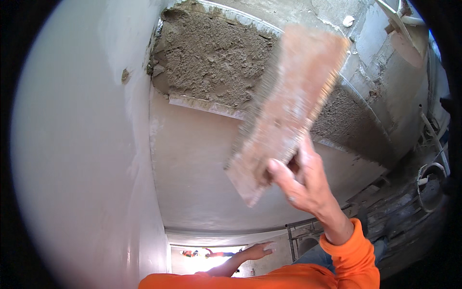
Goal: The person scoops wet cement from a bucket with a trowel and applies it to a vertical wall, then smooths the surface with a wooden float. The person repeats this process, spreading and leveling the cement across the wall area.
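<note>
My right hand [305, 180] grips a long, flat plastering float [298, 91] near its lower end, the thumb on the side towards me and the other fingers largely hidden. Mortar smears the float's pinkish-brown face, and motion blurs its edges. It is raised, tilted, in front of a rough patch of mortar [211, 58] and covers part of it; I cannot tell if they touch. Low in the picture, my left hand [260, 251] holds nothing, its fingers stretched to the right.
White strips [207, 107] border the mortar patch. Smooth grey plaster [202, 164] lies below it, and a pale wall [82, 144] rises on the left. Metal frame bars [291, 241] stand near my body. At right are a bucket [431, 185] and floor clutter. Another person's arm [222, 254] shows beyond the bright opening.
</note>
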The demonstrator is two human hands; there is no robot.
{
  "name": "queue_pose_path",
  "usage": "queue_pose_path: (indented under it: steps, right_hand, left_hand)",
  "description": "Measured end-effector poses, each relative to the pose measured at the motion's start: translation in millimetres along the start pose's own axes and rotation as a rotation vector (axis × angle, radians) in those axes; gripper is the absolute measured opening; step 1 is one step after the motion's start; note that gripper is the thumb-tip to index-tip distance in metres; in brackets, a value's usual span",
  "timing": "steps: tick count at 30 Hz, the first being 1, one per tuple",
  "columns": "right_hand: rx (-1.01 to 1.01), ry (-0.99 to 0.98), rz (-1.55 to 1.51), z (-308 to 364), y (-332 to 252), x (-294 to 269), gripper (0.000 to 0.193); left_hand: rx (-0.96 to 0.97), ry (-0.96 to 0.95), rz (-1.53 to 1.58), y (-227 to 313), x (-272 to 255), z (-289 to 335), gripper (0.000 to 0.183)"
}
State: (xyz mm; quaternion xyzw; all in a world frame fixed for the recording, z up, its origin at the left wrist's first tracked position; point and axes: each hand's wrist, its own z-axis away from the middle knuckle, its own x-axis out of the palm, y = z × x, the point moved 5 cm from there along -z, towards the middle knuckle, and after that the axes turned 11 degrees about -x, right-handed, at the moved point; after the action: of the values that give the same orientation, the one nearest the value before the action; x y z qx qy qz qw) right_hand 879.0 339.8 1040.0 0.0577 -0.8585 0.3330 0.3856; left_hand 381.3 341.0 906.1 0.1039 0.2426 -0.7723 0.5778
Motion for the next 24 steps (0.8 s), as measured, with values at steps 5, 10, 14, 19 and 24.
queue_pose_path:
  steps: [5, 10, 14, 19, 24]
  right_hand:
    - [-0.373, 0.107, -0.015, -67, -15, 61, 0.047]
    - [-0.312, 0.076, 0.007, -92, -12, 88, 0.042]
    - [-0.273, 0.056, 0.031, -98, -9, 96, 0.043]
    - [-0.362, 0.12, 0.088, -106, -9, 104, 0.047]
    - [-0.382, 0.126, 0.053, -112, -15, 110, 0.046]
  left_hand:
    - [0.067, 0.255, 0.179, -12, -27, 19, 0.064]
    - [-0.032, 0.221, 0.175, -39, 13, 31, 0.063]
    - [-0.082, -0.013, 0.279, -49, 61, 32, 0.069]
    - [-0.161, -0.065, 0.275, -62, 84, 34, 0.061]
    - [-0.088, 0.019, 0.323, -56, 83, 36, 0.059]
